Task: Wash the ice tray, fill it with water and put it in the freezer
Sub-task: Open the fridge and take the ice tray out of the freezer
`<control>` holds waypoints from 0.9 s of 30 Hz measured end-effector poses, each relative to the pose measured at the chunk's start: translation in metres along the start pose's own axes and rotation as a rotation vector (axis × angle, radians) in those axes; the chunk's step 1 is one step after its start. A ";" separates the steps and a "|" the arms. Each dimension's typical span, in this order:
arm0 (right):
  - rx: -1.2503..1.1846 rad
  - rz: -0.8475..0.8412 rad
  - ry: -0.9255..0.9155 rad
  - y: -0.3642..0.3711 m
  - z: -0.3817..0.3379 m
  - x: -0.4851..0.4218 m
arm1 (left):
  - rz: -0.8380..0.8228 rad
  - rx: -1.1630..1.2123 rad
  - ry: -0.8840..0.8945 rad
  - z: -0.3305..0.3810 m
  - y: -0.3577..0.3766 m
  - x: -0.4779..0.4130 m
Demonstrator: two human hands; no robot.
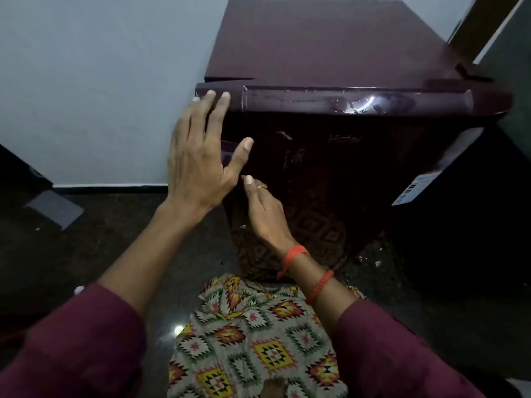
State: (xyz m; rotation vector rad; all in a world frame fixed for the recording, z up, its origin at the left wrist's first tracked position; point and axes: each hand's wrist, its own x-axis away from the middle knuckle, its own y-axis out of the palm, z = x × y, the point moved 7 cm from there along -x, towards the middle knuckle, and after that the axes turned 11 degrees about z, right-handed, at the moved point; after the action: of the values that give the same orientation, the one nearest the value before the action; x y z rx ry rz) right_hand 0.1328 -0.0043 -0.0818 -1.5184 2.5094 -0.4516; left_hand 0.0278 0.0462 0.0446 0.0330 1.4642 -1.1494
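1. Fingers [219, 110] of both hands are spread and empty: right hand [267, 214] low beside the left edge of the fridge [316, 38], left hand [198, 168] touching its top corner.
2. Upright fridge, shut door [330, 173] facing the person; probably heavy and glossy, best pulled at that left edge.
3. Ice tray: out of sight.

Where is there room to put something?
The flat maroon fridge top, between pale wall and door rim, is bare. So is the dark floor left of it. Crowded: the door's left edge, with left hand and right hand.
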 end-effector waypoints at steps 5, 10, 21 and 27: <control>-0.021 0.058 0.068 0.007 -0.001 -0.011 | 0.013 -0.036 -0.003 -0.017 0.010 -0.030; -0.066 0.039 0.126 0.017 -0.008 -0.023 | -0.048 -0.052 0.004 -0.028 0.028 -0.043; -0.035 0.026 0.175 0.023 -0.015 -0.019 | -0.131 0.011 -0.050 -0.029 0.038 -0.039; -0.021 0.019 0.170 0.023 -0.015 -0.019 | -0.152 -0.011 -0.030 -0.029 0.035 -0.036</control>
State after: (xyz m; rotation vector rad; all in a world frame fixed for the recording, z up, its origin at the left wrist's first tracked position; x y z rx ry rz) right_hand 0.1177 0.0252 -0.0763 -1.5215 2.6611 -0.5763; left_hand 0.0382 0.1039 0.0451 -0.1041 1.4662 -1.2587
